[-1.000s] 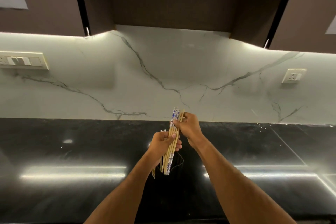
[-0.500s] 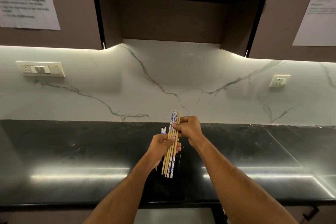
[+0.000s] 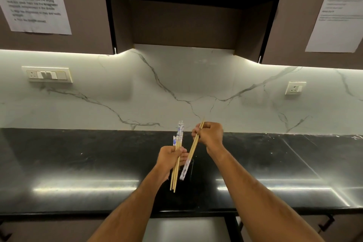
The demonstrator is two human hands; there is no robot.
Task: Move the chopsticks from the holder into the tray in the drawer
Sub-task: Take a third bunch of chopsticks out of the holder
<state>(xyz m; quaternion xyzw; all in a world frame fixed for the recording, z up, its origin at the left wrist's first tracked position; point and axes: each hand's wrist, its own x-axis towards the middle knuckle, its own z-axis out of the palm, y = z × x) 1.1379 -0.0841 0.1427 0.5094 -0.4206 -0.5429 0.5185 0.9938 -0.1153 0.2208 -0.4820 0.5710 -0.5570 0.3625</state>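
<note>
At frame centre, above the black desk [image 3: 78,163], my left hand [image 3: 170,158] grips the chopstick bundle [image 3: 176,165] while my right hand [image 3: 209,135] pinches one pair [image 3: 193,148] apart, probably for separate placing in the drawer tray, unseen here.

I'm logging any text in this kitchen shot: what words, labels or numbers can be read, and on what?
Left paper sheet on the cabinet: numbered printed lines, too blurred to read.
Right paper sheet on the cabinet: printed lines, too blurred to read.
Chopsticks in the left hand and right hand: blue pattern, no legible text.
</note>
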